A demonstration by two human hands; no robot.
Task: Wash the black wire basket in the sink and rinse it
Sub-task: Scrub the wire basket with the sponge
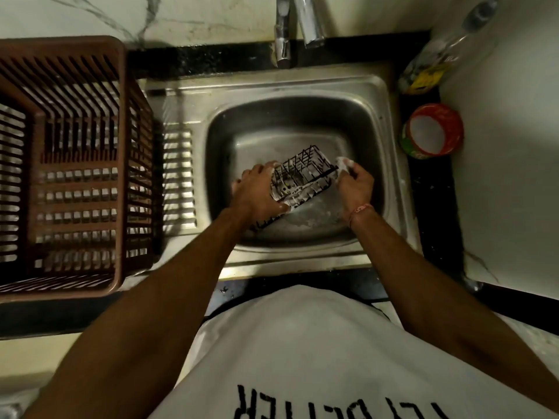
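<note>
Your left hand (pixel 257 192) clamps the black wire basket (pixel 302 176) tilted inside the sink (pixel 375 122) to steady it, so your right hand (pixel 355 182), its grip pinching a soapy scrubber (pixel 343 163), works the far end beneath the closed tap (pixel 308 22).

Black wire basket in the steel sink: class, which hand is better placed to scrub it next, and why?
The right hand. It pinches a foamy white scrubber at the black wire basket's far end, while the left hand grips the near side and steadies it over the steel sink.
</note>
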